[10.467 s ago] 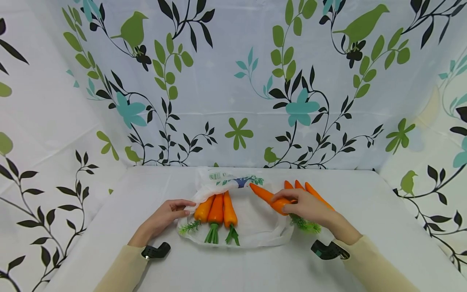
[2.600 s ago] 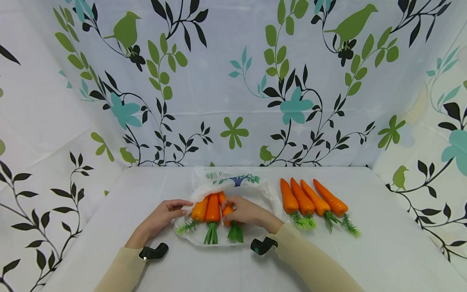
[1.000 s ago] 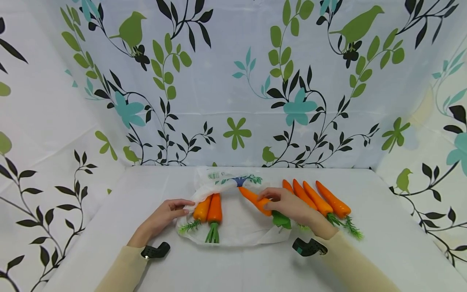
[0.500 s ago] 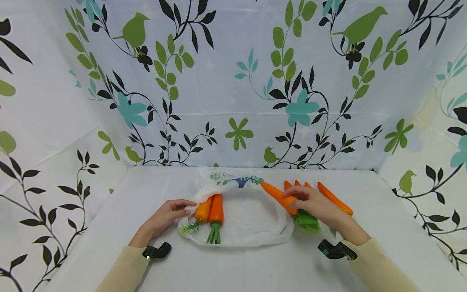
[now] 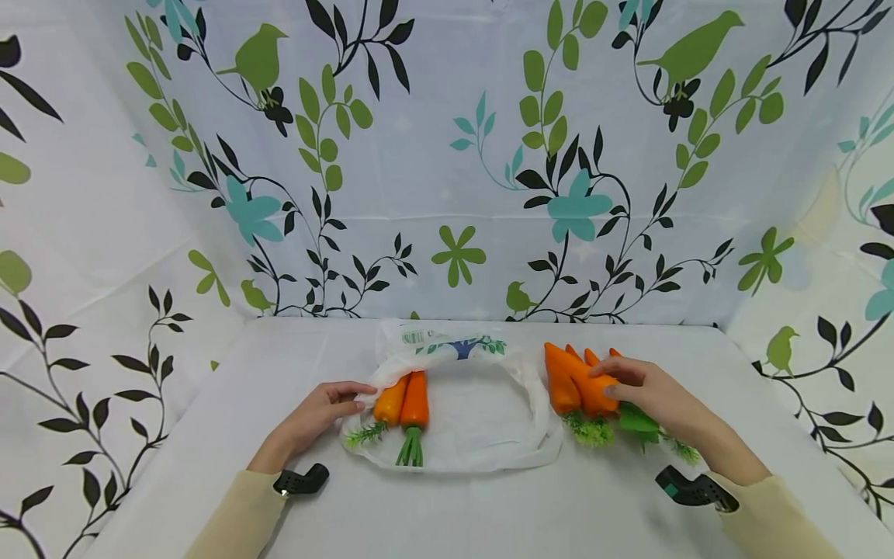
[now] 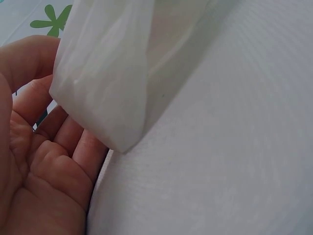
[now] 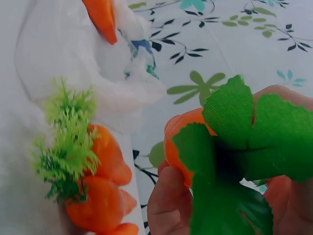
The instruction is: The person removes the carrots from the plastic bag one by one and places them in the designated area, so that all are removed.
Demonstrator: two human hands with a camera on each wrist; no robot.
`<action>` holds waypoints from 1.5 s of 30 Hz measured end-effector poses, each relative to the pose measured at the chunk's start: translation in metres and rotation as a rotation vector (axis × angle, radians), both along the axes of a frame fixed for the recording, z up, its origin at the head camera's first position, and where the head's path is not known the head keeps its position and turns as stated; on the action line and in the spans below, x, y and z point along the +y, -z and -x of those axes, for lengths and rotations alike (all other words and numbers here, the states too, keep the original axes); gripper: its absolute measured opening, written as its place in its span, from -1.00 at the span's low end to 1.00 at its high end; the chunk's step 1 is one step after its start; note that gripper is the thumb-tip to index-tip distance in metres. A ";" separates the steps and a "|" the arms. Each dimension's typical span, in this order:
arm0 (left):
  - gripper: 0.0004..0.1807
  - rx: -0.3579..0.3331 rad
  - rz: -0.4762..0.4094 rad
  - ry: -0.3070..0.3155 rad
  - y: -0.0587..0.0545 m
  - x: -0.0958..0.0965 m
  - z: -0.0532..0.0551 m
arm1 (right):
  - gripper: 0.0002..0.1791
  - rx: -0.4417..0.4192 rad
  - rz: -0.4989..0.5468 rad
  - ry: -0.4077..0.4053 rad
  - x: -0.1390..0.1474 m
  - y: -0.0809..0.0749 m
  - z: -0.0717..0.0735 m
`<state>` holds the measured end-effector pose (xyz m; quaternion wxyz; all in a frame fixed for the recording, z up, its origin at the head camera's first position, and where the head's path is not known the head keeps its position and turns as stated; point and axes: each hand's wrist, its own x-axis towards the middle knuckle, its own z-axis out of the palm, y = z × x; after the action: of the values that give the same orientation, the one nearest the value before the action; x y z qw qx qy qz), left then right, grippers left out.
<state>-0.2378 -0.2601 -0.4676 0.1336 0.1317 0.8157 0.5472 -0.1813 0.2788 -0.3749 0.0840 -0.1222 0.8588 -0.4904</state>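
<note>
My right hand [image 5: 649, 392] grips a toy-like orange carrot [image 5: 583, 380] with broad green leaves [image 7: 234, 156], above the row of carrots at the right. Those other carrots [image 7: 98, 205] are partly hidden by the held one and the hand. My left hand [image 5: 328, 407] holds the left edge of the mouth of a white plastic bag [image 5: 482, 419]; in the left wrist view the plastic [image 6: 102, 78] crosses in front of the fingers. Two carrots lie in the bag mouth: a yellowish-orange carrot [image 5: 391, 400] and a deeper orange carrot [image 5: 415, 400] with a green stem tuft.
The bag lies flat on a white-covered table [image 5: 461, 520], its printed end towards the back. Behind stands a curtain [image 5: 419, 194] patterned with leaves and birds. Frilly green tops [image 5: 590, 427] stick out from the right-hand carrots towards the front.
My right hand took the leafy carrot out of the bag and carried it right, over the carrots there. An earlier carrot joined that row. The left hand stayed at the bag edge.
</note>
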 end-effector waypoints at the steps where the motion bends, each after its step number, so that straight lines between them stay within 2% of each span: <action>1: -0.66 -0.001 -0.002 -0.001 0.000 0.000 0.000 | -0.66 0.003 0.003 0.002 0.003 0.000 0.000; 6: -0.65 -0.014 -0.012 -0.003 0.001 0.000 -0.001 | -0.63 0.023 -0.009 0.018 0.021 0.001 -0.002; 12: -0.64 -0.011 -0.012 0.001 0.001 -0.001 0.000 | -0.60 0.037 -0.056 0.073 0.044 0.005 -0.003; 25: -0.64 -0.014 -0.017 -0.002 0.000 0.000 0.001 | -0.43 0.039 -0.173 0.254 0.090 0.018 -0.006; 30: -0.65 -0.018 -0.015 -0.003 0.000 0.000 0.001 | -0.40 0.021 -0.215 0.300 0.103 0.027 -0.007; 35: -0.65 -0.015 -0.014 -0.001 0.000 0.001 0.002 | -0.41 0.004 -0.248 0.310 0.111 0.040 -0.005; 45: -0.66 -0.023 -0.027 -0.006 0.001 0.001 0.001 | -0.53 -0.012 -0.273 0.257 0.115 0.058 0.000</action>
<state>-0.2383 -0.2591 -0.4686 0.1397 0.1246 0.8072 0.5599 -0.1817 0.3935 -0.4329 0.0416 0.0039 0.9254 -0.3766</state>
